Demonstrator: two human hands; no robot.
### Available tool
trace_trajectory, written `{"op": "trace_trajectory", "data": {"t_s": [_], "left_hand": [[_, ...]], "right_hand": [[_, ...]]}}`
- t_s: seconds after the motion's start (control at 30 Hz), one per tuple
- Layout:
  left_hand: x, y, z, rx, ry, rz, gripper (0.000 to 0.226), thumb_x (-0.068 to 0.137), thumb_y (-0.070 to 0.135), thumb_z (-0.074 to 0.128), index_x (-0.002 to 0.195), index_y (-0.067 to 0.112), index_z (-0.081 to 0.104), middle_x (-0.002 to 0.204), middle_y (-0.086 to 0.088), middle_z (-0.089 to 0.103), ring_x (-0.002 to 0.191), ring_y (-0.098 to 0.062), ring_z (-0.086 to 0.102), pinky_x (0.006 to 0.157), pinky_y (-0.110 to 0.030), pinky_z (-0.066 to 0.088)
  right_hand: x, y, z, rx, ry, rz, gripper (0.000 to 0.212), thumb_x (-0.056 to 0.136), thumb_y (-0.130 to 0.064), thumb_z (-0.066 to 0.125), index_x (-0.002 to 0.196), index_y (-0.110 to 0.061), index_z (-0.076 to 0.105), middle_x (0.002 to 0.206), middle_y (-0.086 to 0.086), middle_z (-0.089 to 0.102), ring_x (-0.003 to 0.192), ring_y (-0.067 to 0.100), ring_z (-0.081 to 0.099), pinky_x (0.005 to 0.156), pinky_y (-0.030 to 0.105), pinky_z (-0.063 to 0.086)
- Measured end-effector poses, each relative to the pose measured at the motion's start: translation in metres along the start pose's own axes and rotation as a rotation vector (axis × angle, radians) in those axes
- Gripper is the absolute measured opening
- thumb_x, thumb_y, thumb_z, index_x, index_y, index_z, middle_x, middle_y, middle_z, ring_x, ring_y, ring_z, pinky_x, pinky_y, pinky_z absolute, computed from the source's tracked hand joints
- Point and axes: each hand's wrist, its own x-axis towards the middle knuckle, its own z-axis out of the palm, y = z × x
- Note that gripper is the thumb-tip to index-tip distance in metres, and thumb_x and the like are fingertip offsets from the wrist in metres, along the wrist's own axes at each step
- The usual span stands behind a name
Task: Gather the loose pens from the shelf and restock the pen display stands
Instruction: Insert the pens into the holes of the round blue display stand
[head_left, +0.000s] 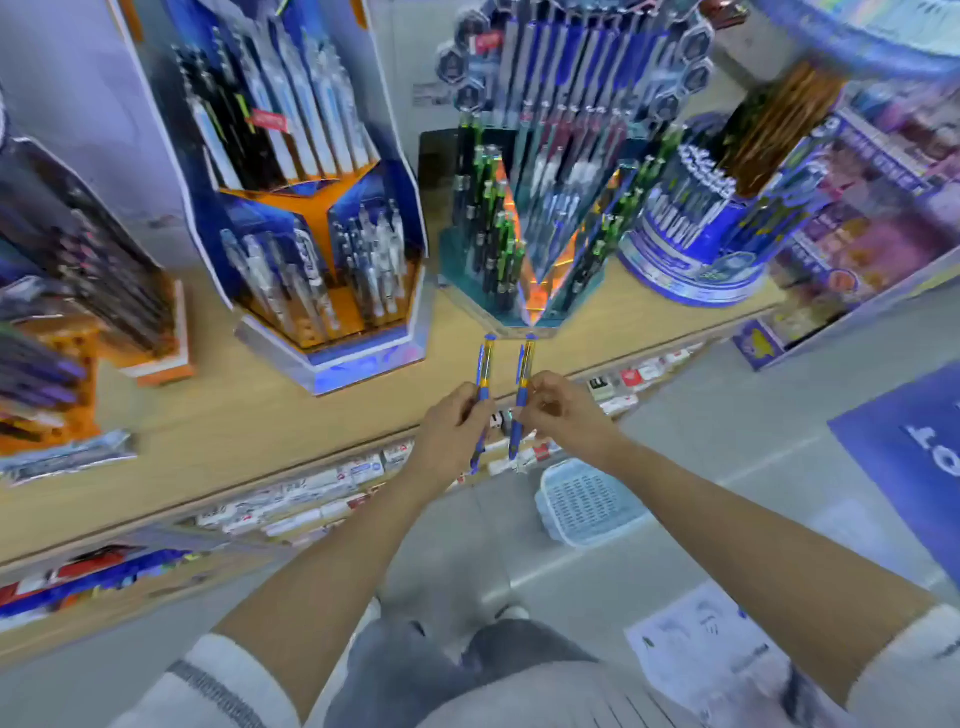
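Hands (451, 434) side by side, pens (525, 364) upright

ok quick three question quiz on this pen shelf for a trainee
1. True or false: the left hand grips one blue pen and the right hand grips a second pen.
2. Where is the plastic basket? A on the shelf, B on the floor, C in the left hand.
3. Fill in: the stand right behind both held pens carries dark pens and ____ pens.

Key: 1 true; 2 B; 3 green pens.
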Motion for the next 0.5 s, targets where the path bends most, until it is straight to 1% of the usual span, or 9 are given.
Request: {"op": "trace_trajectory", "data": {"t_s": [0.1,0.17,0.23,0.3,0.37,0.4,0.43,0.47,0.5], "left_hand": [[0.014,0.023,0.058,-0.008,-0.098,0.024,0.024,0.092,0.029,0.046,0.079,0.011,0.053,0.068,-0.008,0.062,0.067,-0.025,0.058,0.076,-0.048,0.05],[0.022,0.038,0.09,-0.017,-0.127,0.044,0.022,0.098,0.025,0.045,0.084,0.011,0.056,0.079,-0.008,0.066,0.075,-0.021,0.061,0.081,-0.043,0.05],[0.034,0.052,0.116,0.026,-0.156,0.073,0.022,0.1,0.023,0.044,0.085,0.012,0.056,0.076,-0.008,0.062,0.069,-0.018,0.055,0.074,-0.038,0.047],[0.051,0.065,0.136,0.055,-0.194,0.096,0.022,0.099,0.029,0.044,0.085,0.014,0.052,0.062,-0.003,0.052,0.061,-0.023,0.049,0.065,-0.042,0.044],[0.073,0.075,0.154,0.088,-0.235,0.13,0.025,0.1,0.03,0.041,0.093,0.009,0.053,0.06,-0.006,0.051,0.06,-0.027,0.049,0.064,-0.045,0.044],[0.086,0.08,0.163,0.096,-0.26,0.137,0.029,0.1,0.033,0.039,0.097,0.008,0.053,0.068,-0.01,0.057,0.068,-0.031,0.054,0.071,-0.044,0.045],[0.099,0.086,0.172,0.091,-0.285,0.142,0.032,0.097,0.037,0.038,0.097,0.01,0.054,0.084,-0.013,0.064,0.084,-0.031,0.06,0.081,-0.042,0.046],[0.11,0.095,0.179,0.076,-0.305,0.155,0.031,0.094,0.04,0.036,0.095,0.013,0.054,0.1,-0.01,0.067,0.099,-0.025,0.061,0.09,-0.038,0.045],[0.123,0.102,0.187,0.054,-0.32,0.178,0.029,0.092,0.04,0.035,0.092,0.017,0.053,0.108,-0.004,0.065,0.107,-0.018,0.058,0.094,-0.035,0.042]], "right_hand": [[-0.017,0.019,-0.059,0.033,0.12,0.0,0.015,0.087,-0.006,0.069,0.089,-0.014,0.056,0.07,0.001,0.065,0.065,0.015,0.059,0.065,0.034,0.047],[-0.026,0.029,-0.094,0.053,0.195,-0.002,0.01,0.089,-0.006,0.067,0.093,-0.005,0.058,0.074,0.008,0.063,0.068,0.019,0.057,0.066,0.033,0.046],[-0.031,0.035,-0.124,0.085,0.266,0.0,0.01,0.089,-0.005,0.066,0.092,0.001,0.058,0.074,0.011,0.059,0.065,0.016,0.056,0.064,0.029,0.047],[-0.03,0.04,-0.15,0.102,0.338,0.0,0.009,0.088,-0.003,0.066,0.086,0.001,0.058,0.075,0.013,0.058,0.066,0.018,0.056,0.062,0.03,0.048],[-0.024,0.047,-0.176,0.076,0.432,0.009,0.011,0.084,-0.009,0.069,0.079,-0.007,0.059,0.074,0.019,0.059,0.069,0.022,0.055,0.063,0.033,0.044],[-0.02,0.049,-0.188,0.059,0.475,0.02,0.012,0.081,-0.016,0.07,0.077,-0.012,0.059,0.074,0.024,0.061,0.07,0.022,0.055,0.063,0.036,0.042],[-0.014,0.05,-0.201,0.044,0.512,0.024,0.015,0.08,-0.021,0.07,0.076,-0.013,0.058,0.075,0.028,0.061,0.07,0.022,0.054,0.063,0.038,0.043],[-0.007,0.052,-0.213,0.034,0.544,0.013,0.018,0.081,-0.02,0.07,0.075,-0.012,0.056,0.074,0.029,0.059,0.069,0.021,0.054,0.063,0.039,0.043],[-0.001,0.05,-0.224,0.04,0.575,0.004,0.019,0.085,-0.014,0.07,0.074,-0.014,0.055,0.072,0.024,0.058,0.069,0.021,0.054,0.063,0.038,0.043]]}}
